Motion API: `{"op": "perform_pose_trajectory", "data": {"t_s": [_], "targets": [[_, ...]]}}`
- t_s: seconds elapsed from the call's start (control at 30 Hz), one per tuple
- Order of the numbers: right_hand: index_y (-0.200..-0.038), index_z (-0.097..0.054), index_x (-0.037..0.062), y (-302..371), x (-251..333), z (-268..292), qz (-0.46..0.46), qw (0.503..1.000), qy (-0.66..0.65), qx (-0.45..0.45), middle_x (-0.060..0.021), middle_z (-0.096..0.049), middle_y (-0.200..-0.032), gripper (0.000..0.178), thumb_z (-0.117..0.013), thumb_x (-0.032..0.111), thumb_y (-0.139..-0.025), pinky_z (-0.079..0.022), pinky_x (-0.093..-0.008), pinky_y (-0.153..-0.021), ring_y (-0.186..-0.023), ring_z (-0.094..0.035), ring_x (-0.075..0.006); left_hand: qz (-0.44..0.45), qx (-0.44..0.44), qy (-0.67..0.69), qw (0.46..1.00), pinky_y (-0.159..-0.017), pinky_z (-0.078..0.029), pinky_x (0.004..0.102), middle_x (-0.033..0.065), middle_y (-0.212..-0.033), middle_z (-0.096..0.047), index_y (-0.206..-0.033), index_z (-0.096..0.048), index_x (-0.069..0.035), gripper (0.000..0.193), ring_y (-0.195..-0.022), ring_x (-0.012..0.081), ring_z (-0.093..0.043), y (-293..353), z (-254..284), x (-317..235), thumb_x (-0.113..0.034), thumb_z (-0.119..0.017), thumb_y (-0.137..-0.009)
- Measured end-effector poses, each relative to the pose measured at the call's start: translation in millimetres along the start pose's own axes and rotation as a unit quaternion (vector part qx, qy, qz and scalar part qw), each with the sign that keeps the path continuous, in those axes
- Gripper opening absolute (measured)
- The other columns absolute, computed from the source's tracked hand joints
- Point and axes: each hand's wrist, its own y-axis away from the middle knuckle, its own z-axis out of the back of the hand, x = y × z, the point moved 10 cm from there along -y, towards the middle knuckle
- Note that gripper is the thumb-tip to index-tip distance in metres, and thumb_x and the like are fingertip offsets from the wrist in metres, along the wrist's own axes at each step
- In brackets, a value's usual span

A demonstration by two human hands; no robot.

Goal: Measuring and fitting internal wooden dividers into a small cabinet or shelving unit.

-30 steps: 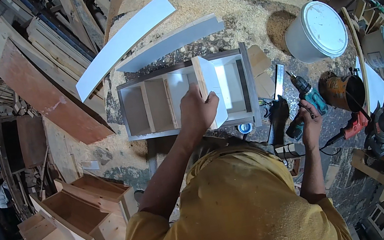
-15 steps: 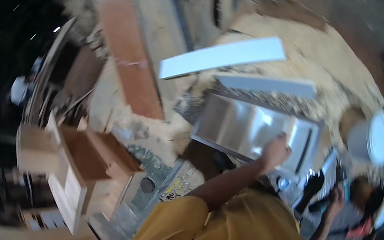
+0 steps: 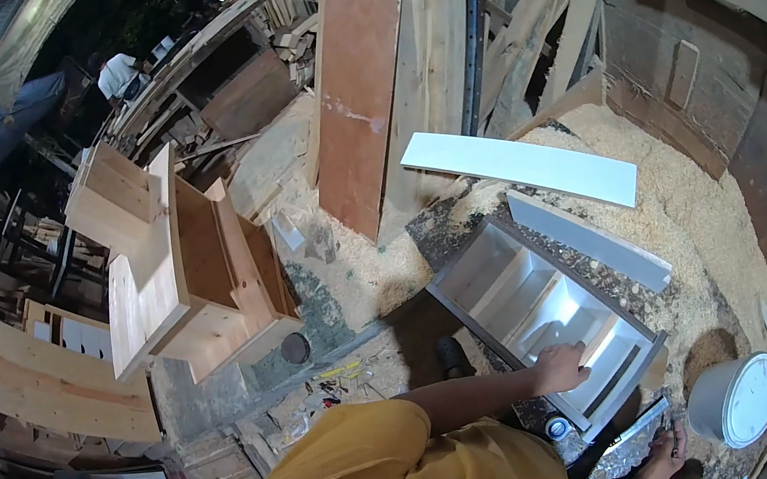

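My left arm, in a mustard sleeve, reaches across to a grey box with inner partitions point(image 3: 489, 265), whose compartments are pale inside. Over its nearer end is my left hand point(image 3: 561, 369), fingers bent and closed; anything between them is too small to make out. Lower right, close to my body, my right hand point(image 3: 666, 458) has its fingers curled together, and what they hold is unclear. A narrow metallic strip point(image 3: 638, 424) lies just above that hand. Beside the box's near corner stands a small round blue-and-white container point(image 3: 558, 428).
A white board point(image 3: 523, 165) and a grey board point(image 3: 592, 240) lie beyond the box amid sawdust point(image 3: 704, 216). At right stands a lidded white bucket point(image 3: 735, 402). A wooden cabinet piece point(image 3: 194, 261) is at left. Tall planks point(image 3: 364, 90) lean behind. Another person point(image 3: 118, 78) is far left.
The view has swung, so the surroundings sit further right and look sharper. My left hand remains at the box's near end. My right hand is lower, nearer my body.
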Motion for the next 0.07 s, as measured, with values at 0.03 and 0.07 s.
{"op": "perform_pose_trajectory", "data": {"t_s": [0.03, 0.07], "targets": [[-0.136, -0.052, 0.0014, -3, -4, 5, 0.006, 0.990, -0.137, -0.025, -0.0168, -0.061, -0.119, 0.048, -0.053, 0.030, -0.098, -0.048, -0.0309, -0.085, -0.101, -0.059, -0.0250, 0.004, 0.005, 0.011, 1.000, -0.083, -0.050, 0.0539, 0.0266, -0.088, -0.067, -0.105, -0.056, 0.004, 0.043, -0.088, 0.0457, -0.066, -2, -5, 1, -0.034, -0.063, -0.085], [-0.134, -0.055, -0.0022, -13, 8, -6, 0.016, 0.961, -0.274, -0.032, -0.0115, -0.065, -0.105, 0.047, -0.059, 0.023, -0.095, -0.046, -0.0267, -0.082, -0.090, -0.057, -0.0147, 0.023, 0.000, 0.019, 1.000, -0.083, -0.050, 0.0536, 0.0265, -0.089, -0.068, -0.106, -0.056, 0.002, 0.043, -0.088, 0.0457, -0.066, 2, -4, 8, -0.035, -0.063, -0.086]]}}
